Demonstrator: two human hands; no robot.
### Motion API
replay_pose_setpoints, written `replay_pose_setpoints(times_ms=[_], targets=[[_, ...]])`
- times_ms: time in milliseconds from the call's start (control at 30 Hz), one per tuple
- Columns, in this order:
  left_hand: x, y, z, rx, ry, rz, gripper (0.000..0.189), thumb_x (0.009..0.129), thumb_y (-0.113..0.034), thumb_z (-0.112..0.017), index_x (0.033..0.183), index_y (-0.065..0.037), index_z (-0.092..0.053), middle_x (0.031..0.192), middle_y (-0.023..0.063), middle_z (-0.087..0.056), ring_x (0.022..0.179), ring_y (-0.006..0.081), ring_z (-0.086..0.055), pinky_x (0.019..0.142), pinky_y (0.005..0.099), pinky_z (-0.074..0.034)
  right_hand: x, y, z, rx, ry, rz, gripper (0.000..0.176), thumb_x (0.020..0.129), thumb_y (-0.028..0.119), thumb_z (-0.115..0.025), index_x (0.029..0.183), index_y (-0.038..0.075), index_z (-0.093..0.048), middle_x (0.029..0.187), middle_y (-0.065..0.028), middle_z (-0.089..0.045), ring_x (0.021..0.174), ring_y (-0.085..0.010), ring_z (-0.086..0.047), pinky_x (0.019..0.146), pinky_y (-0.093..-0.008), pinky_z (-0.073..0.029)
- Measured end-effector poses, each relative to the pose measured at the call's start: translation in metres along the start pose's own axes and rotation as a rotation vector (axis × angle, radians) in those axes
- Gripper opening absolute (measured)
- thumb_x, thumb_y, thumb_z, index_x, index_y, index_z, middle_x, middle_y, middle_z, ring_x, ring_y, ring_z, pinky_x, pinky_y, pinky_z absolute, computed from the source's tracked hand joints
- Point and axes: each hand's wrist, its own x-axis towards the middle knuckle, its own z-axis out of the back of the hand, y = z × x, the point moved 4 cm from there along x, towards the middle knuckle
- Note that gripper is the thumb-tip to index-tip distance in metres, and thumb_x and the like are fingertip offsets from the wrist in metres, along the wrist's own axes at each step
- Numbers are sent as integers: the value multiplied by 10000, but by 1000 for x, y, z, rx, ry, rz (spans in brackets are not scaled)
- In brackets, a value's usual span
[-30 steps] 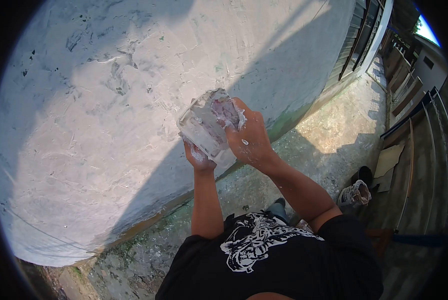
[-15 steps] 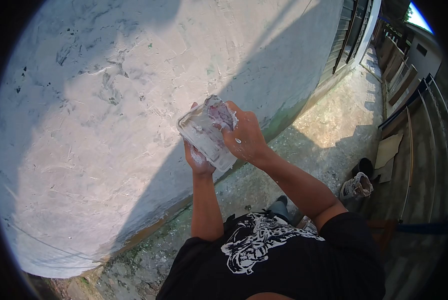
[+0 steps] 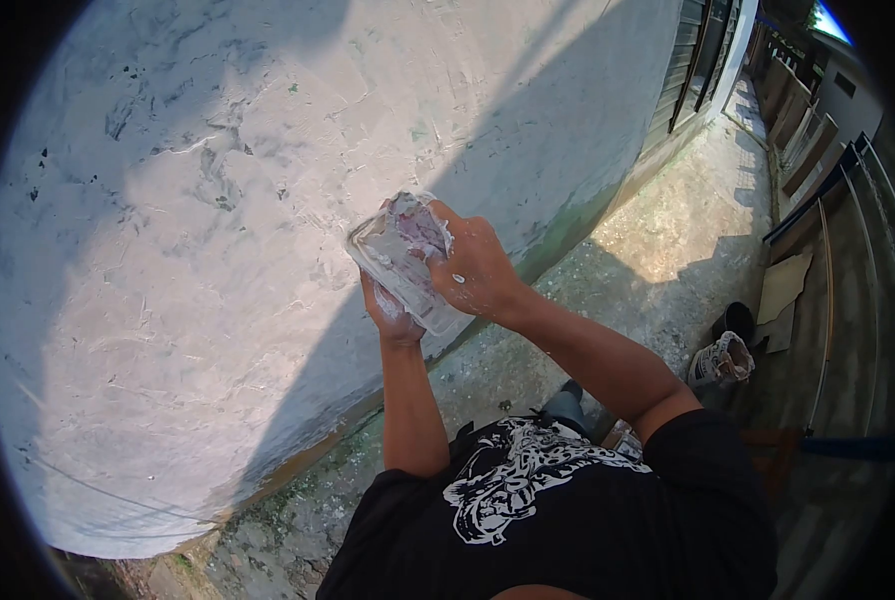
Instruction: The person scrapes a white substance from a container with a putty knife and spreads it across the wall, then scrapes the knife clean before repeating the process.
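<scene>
My left hand [image 3: 388, 308] is wrapped round the side and underside of a clear plastic tray [image 3: 440, 312], which is tilted and smeared with white paste. Over the tray, my right hand [image 3: 480, 268] grips a flat scraper [image 3: 416, 226] coated in the same paste. Its blade lies at the far end of the tray; its exact shape is partly hidden by paste and fingers. White smears mark both hands. Just beyond the tray stands a wall [image 3: 198, 330] with rough whitish plaster and dark, greenish patches.
A paste-stained bucket [image 3: 720, 362] and a black bucket [image 3: 736, 322] stand on the right, near a cardboard piece [image 3: 784, 286]. A concrete path [image 3: 658, 230] runs along the wall, past a louvred window [image 3: 696, 70]. Long poles [image 3: 828, 300] lean at the right.
The tray and both hands have shifted slightly left in view. The scraper has moved a little toward the tray's far left corner. The buckets appear slightly farther right and higher.
</scene>
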Motion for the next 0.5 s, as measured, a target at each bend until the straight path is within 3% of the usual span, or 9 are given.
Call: replay_pose_setpoints(times_ms=[100,133,200,267,333,400,500], targets=[[-1,-1,2,50,-50,-19,518,1039,-401,-301,1392,-48,-438,1310,129,-556,1185,267,-552,984,414,-479,0,-3,-4,9,-25,42,483,698,-39,-527,1178,-82,-499,714,-255,-594,633,-453,-574,596,-433,-467],[1,1,9,53,-49,-17,518,1039,-401,-301,1392,-48,-438,1310,129,-556,1185,267,-552,984,414,-479,0,-5,-7,17,28,2,499,715,-4,-567,1200,-82,-477,730,-254,-590,672,-449,-577,623,-472,-459],[2,7,23,-100,123,1,545,1032,-422,-299,1417,-52,-411,1354,134,-527,1229,278,-525,1028,431,-449,-2,0,-10,29,77,-44,524,733,30,-607,1222,-82,-455,746,-252,-586,711,-445,-580,651,-511,-452],[2,7,10,-28,54,-45,561,1028,-434,-301,1433,-57,-391,1382,137,-504,1256,284,-503,1055,441,-425,-7,17,-2,-51,-71,-39,403,760,-11,-581,1154,-68,-521,793,-250,-649,742,-444,-638,656,-451,-493],[7,4,-5,39,-6,-97,578,1023,-446,-303,1448,-61,-372,1410,141,-481,1284,289,-482,1083,451,-400,0,10,-2,75,-38,-83,371,780,4,-604,1137,-66,-535,811,-243,-658,783,-435,-649,679,-443,-498],[6,-2,-16,217,73,-102,711,997,-512,-355,1522,-51,-225,1510,141,-364,1383,293,-370,1140,437,-316,-1,13,-2,212,0,-138,340,800,20,-627,1120,-64,-548,828,-236,-667,824,-426,-660,702,-436,-503],[10,-4,-14,100,79,-108,711,993,-507,-381,1524,-62,-224,1495,137,-384,1354,299,-406,1118,454,-348,3,24,5,176,16,-248,292,811,47,-678,1065,-51,-572,841,-227,-670,840,-404,-670,721,-400,-508]])
